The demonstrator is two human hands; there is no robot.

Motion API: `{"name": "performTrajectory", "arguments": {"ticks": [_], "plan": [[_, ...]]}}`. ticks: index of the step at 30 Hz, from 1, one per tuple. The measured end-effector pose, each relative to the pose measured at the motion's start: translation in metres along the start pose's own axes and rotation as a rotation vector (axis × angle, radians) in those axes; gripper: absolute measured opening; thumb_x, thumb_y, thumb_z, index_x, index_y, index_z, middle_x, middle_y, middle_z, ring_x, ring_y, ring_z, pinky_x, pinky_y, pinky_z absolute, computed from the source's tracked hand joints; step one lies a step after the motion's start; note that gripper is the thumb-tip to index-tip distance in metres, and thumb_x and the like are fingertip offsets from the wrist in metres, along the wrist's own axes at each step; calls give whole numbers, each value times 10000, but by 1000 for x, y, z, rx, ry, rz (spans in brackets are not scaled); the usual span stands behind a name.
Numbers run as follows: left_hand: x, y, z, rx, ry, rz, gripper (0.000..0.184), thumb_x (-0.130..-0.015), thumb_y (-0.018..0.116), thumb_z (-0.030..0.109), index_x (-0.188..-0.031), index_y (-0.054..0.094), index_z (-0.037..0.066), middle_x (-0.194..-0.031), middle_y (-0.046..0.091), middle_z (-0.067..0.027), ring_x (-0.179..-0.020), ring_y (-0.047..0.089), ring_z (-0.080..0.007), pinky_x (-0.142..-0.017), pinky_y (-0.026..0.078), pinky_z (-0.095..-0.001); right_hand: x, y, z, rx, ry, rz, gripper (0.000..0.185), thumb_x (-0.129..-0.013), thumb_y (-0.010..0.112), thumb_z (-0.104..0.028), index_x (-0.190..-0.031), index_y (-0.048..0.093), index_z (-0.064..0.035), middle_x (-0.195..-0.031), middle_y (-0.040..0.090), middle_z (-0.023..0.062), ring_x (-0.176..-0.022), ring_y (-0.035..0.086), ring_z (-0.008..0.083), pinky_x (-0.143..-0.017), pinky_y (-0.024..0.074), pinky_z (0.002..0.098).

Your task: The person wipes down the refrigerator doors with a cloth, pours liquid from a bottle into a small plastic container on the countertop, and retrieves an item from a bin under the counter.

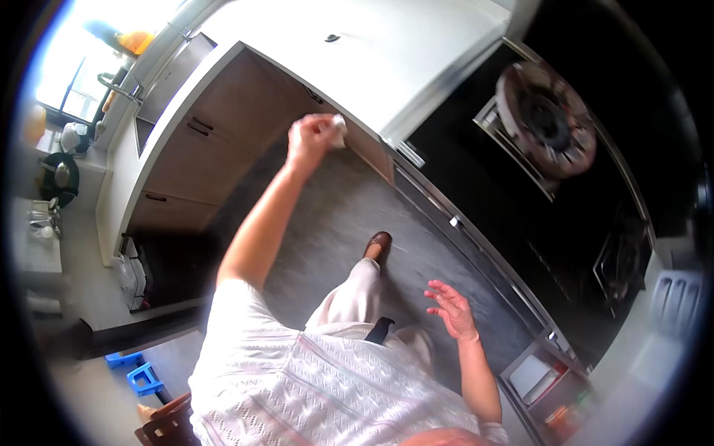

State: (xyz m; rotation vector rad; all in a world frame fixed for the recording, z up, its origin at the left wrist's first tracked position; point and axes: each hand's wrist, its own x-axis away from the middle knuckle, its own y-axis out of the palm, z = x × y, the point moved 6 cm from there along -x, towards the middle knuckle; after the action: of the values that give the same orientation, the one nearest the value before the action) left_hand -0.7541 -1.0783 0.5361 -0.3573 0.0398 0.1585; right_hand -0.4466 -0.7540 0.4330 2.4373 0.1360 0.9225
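Note:
My left hand (309,143) is stretched forward beside the counter's front edge. Its fingers are closed on a small crumpled white wipe (339,131); whether it is paper or cloth I cannot tell. Lower and to the right, my right hand (454,312) hangs in the air before the stove front, fingers apart and holding nothing. The white countertop (416,52) lies just beyond my left hand, with a small dark object (332,38) on it. To the right is the black gas stove (513,215), with a large round burner (547,115).
A sink (175,78) with a tap (123,88) is at the upper left, above wooden cabinets (197,149). Grey floor (327,215) lies around my brown shoe (379,244). Blue stools (144,379) stand lower left. An open drawer (532,379) is at lower right.

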Motion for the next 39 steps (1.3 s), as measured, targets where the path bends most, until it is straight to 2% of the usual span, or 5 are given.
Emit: {"name": "performTrajectory", "arguments": {"ticks": [9, 15, 30, 33, 39], "plan": [[-255, -48, -17, -826, 310, 7, 145, -767, 576, 112, -871, 677, 107, -812, 612, -105, -793, 599, -264, -762, 469, -357, -104, 70, -43, 4, 70, 55, 371, -859, 586, -137, -1214, 503, -66, -1199, 530, 31, -1052, 524, 142, -757, 461, 291], [-276, -12, -39, -1040, 561, -214, 107, -729, 561, 43, -746, 667, 42, -826, 587, -150, -820, 580, -301, -750, 471, -365, -116, 60, -57, -19, 74, 128, 367, -864, 582, -141, -1212, 501, -57, -1202, 530, 42, -1049, 532, 155, -747, 470, 296], [-278, -36, -67, -1197, 407, -396, 90, -729, 559, 24, -756, 644, 9, -744, 623, -156, -674, 619, -278, -635, 512, -349, -113, 46, -82, -92, 1, 189, 348, -876, 567, -157, -1200, 503, -46, -1163, 556, 79, -992, 569, 192, -728, 480, 319], [-249, -74, -28, -134, -171, -448, 166, -775, 664, 139, -882, 666, 13, -724, 626, -55, -644, 587, -104, -568, 505, -247, -110, 40, -80, -94, 5, 200, 337, -881, 550, -155, -1197, 502, -48, -1158, 554, 82, -992, 566, 207, -735, 481, 347], [-251, -94, -37, 115, -305, -116, 184, -805, 671, 219, -929, 666, 84, -790, 649, 25, -679, 566, -55, -590, 399, -225, -116, 41, -81, -92, 46, 213, 337, -873, 561, -162, -1185, 505, -47, -1140, 561, 88, -972, 574, 209, -725, 483, 351]]}}
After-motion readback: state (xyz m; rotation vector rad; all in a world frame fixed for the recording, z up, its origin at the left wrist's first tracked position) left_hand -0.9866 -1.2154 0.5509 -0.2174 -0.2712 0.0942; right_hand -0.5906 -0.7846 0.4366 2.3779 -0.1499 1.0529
